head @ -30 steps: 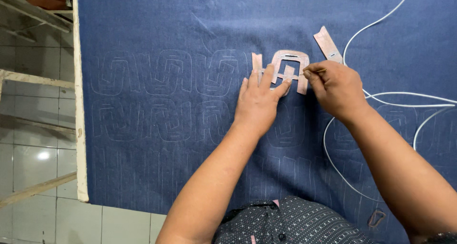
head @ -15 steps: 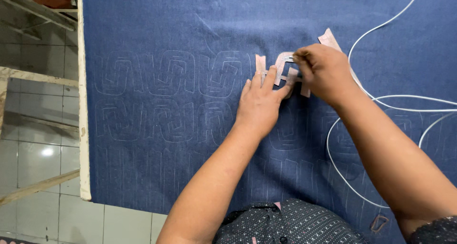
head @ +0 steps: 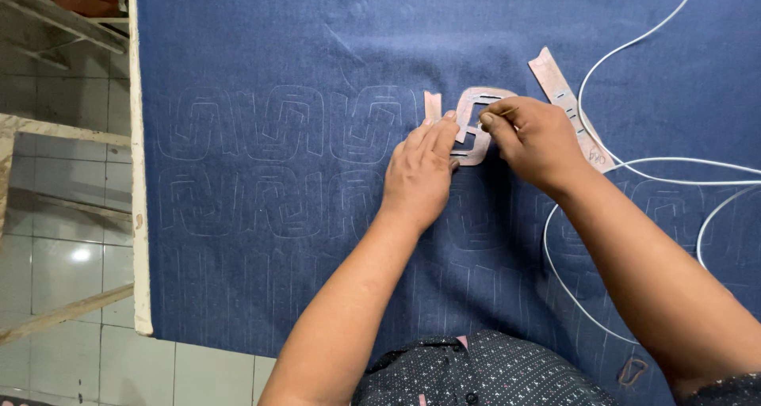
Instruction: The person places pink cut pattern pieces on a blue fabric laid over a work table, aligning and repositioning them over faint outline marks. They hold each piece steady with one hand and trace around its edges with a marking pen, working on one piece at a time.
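views: one, head camera | position: above the table, on the person's head | direction: looks straight down and a little forward on the blue cloth (head: 277, 57) | distance: near, both forearms fill the lower half | edges: tiled floor (head: 55, 240) at left, white cord (head: 634, 41) at right | shared part: no second view

Packages: none in view.
Screens: none in view.
Signs: none in view.
Labels: none for sure; the nearest is a pale pink strip (head: 572, 107), long and narrow, lying tilted on the blue cloth (head: 277, 49), with some small dark marks on it.
Position of strip: just beside the right hand (head: 535, 141), on its far side.
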